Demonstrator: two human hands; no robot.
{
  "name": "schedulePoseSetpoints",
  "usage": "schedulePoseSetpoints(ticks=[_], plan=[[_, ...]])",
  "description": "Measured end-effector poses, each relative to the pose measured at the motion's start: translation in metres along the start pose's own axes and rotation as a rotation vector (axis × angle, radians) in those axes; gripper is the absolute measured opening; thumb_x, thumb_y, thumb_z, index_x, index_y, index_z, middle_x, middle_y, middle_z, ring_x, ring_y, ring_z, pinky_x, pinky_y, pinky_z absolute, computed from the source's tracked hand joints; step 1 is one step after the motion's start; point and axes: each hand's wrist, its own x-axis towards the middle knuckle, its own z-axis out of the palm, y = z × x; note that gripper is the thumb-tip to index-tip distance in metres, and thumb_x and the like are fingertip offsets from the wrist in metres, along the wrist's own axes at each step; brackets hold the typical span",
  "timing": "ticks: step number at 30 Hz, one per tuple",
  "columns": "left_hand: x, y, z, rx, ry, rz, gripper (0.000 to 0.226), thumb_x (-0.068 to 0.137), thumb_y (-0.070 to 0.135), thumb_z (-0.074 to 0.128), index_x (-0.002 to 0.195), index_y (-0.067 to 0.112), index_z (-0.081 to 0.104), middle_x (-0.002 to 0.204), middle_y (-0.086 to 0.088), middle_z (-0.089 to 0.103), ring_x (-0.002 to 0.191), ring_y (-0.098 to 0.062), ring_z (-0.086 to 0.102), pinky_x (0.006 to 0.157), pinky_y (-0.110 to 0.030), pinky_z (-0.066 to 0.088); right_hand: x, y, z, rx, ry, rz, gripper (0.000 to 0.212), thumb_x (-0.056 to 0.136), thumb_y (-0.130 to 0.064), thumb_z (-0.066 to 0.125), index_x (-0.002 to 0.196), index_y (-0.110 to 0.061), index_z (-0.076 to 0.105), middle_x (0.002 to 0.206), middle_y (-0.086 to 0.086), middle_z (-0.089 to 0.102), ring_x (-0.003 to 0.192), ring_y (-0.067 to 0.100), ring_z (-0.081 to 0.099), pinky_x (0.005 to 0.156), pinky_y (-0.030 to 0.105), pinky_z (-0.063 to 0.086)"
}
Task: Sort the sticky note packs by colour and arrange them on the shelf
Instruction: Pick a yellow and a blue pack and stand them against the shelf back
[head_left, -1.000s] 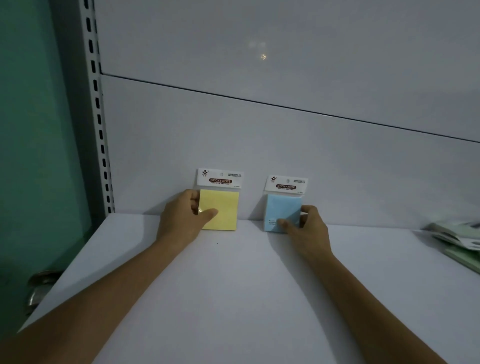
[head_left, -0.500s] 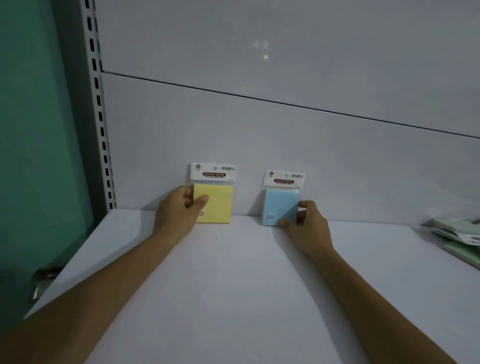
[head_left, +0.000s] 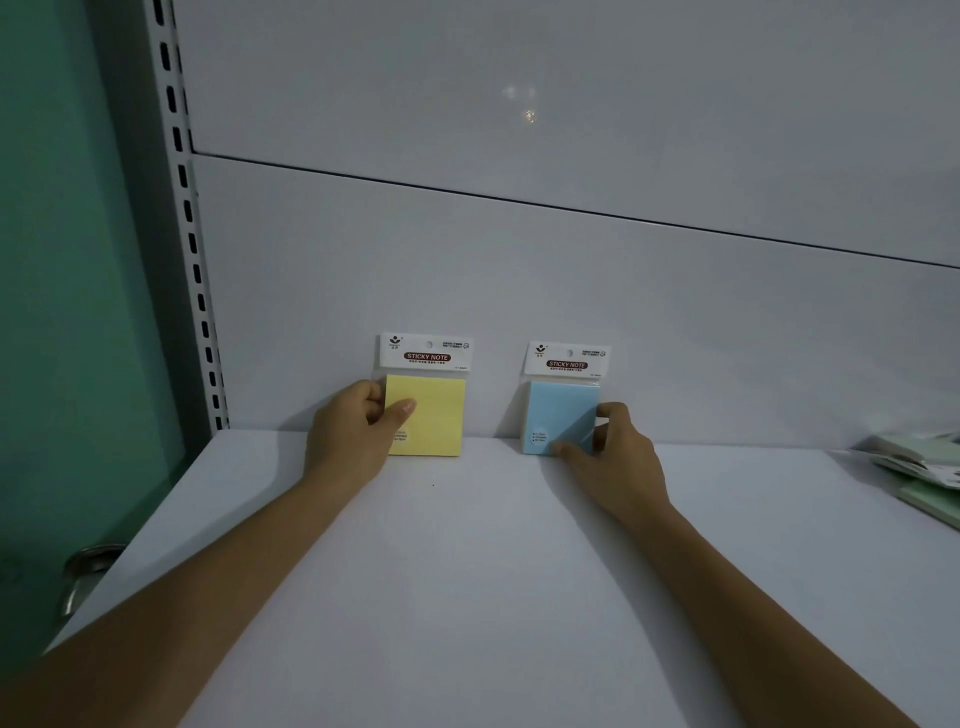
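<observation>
A yellow sticky note pack (head_left: 434, 410) stands upright against the shelf's back panel, its white header card on top. My left hand (head_left: 353, 431) grips its left edge, thumb across the front. To its right a blue sticky note pack (head_left: 558, 413) also stands against the panel. My right hand (head_left: 615, 457) holds its lower right corner, thumb along the bottom and fingers behind the right edge. Both packs rest on the white shelf (head_left: 467, 571).
Several green sticky note packs (head_left: 919, 467) lie in a loose pile at the shelf's right edge. A slotted upright (head_left: 192, 249) bounds the shelf on the left, with a green wall (head_left: 62, 260) and a metal door handle (head_left: 85, 569) beyond.
My left thumb has shifted left along the yellow pack's front. Both packs stay upright against the back panel in the same hands.
</observation>
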Motion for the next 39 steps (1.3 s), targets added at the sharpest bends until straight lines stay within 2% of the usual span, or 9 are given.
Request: schedulePoseSetpoints(ticks=[4, 8, 13, 16, 22, 26, 30, 34, 39], plan=[[0.001, -0.001, -0.002, -0.002, 0.039, 0.002, 0.019, 0.082, 0.031, 0.069, 0.088, 0.014, 0.064, 0.082, -0.004, 0.071, 0.076, -0.024, 0.068, 0.079, -0.042, 0.053, -0.001, 0.000, 0.000, -0.013, 0.000, 0.001, 0.055, 0.079, -0.034, 0.070, 0.123, -0.018, 0.040, 0.090, -0.009, 0.055, 0.083, 0.014, 0.053, 0.062, 0.028, 0.039], [0.002, 0.000, -0.001, 0.022, 0.043, 0.005, 0.020, 0.082, 0.029, 0.069, 0.083, 0.012, 0.061, 0.076, -0.002, 0.068, 0.073, -0.023, 0.066, 0.074, -0.037, 0.050, -0.001, 0.000, 0.001, -0.045, 0.003, -0.004, 0.055, 0.078, -0.037, 0.070, 0.122, -0.019, 0.042, 0.084, -0.011, 0.054, 0.082, 0.015, 0.054, 0.064, 0.029, 0.039], [0.000, 0.001, 0.000, 0.047, 0.064, 0.017, 0.018, 0.083, 0.030, 0.068, 0.078, 0.015, 0.059, 0.067, 0.006, 0.062, 0.065, -0.016, 0.060, 0.061, -0.027, 0.041, 0.000, -0.001, 0.001, -0.047, 0.011, 0.000, 0.055, 0.079, -0.037, 0.070, 0.122, -0.019, 0.042, 0.079, -0.014, 0.052, 0.079, 0.014, 0.054, 0.060, 0.028, 0.039], [-0.002, 0.002, 0.001, 0.061, 0.077, 0.007, 0.019, 0.082, 0.032, 0.068, 0.073, 0.021, 0.055, 0.066, 0.010, 0.062, 0.067, -0.014, 0.061, 0.060, -0.026, 0.041, -0.001, 0.000, 0.001, -0.052, 0.018, 0.001, 0.055, 0.079, -0.037, 0.070, 0.122, -0.020, 0.042, 0.081, -0.013, 0.053, 0.080, 0.015, 0.055, 0.063, 0.029, 0.040], [-0.004, 0.006, 0.004, 0.073, 0.121, -0.028, 0.035, 0.077, 0.033, 0.071, 0.095, 0.014, 0.048, 0.084, -0.001, 0.065, 0.080, -0.022, 0.062, 0.068, -0.030, 0.041, -0.002, -0.001, 0.001, 0.034, 0.034, 0.024, 0.069, 0.069, -0.046, 0.077, 0.123, -0.020, 0.042, 0.091, -0.004, 0.060, 0.082, 0.014, 0.056, 0.059, 0.022, 0.040], [-0.004, 0.007, 0.004, 0.072, 0.151, -0.012, 0.042, 0.078, 0.038, 0.071, 0.098, 0.013, 0.044, 0.080, 0.002, 0.061, 0.076, -0.022, 0.060, 0.067, -0.030, 0.042, -0.001, -0.002, 0.000, 0.014, 0.072, 0.052, 0.082, 0.066, -0.056, 0.075, 0.130, -0.019, 0.038, 0.102, -0.002, 0.058, 0.089, 0.016, 0.055, 0.068, 0.029, 0.042], [-0.003, 0.009, 0.001, 0.055, 0.216, -0.027, 0.043, 0.077, 0.045, 0.069, 0.097, 0.016, 0.043, 0.080, 0.002, 0.057, 0.076, -0.024, 0.059, 0.065, -0.032, 0.044, -0.004, -0.005, -0.005, 0.011, 0.197, 0.114, 0.092, 0.059, -0.069, 0.070, 0.129, -0.017, 0.039, 0.114, 0.003, 0.058, 0.102, 0.020, 0.056, 0.078, 0.036, 0.048], [-0.009, 0.014, -0.009, 0.067, 0.334, -0.029, 0.041, 0.080, 0.046, 0.064, 0.102, 0.016, 0.047, 0.095, -0.005, 0.057, 0.089, -0.028, 0.058, 0.069, -0.037, 0.047, -0.023, -0.011, -0.013, -0.106, 0.259, 0.054, 0.084, 0.066, -0.072, 0.060, 0.126, -0.016, 0.043, 0.123, 0.005, 0.055, 0.115, 0.023, 0.051, 0.090, 0.040, 0.046], [-0.028, 0.044, -0.008, 0.209, 0.451, 0.167, 0.035, 0.083, 0.035, 0.063, 0.106, 0.013, 0.048, 0.097, -0.005, 0.056, 0.093, -0.028, 0.054, 0.071, -0.040, 0.046, -0.050, -0.011, -0.035, -0.304, 0.223, -0.133, 0.071, 0.078, -0.068, 0.050, 0.130, -0.020, 0.043, 0.130, 0.000, 0.053, 0.118, 0.020, 0.050, 0.092, 0.036, 0.042]])
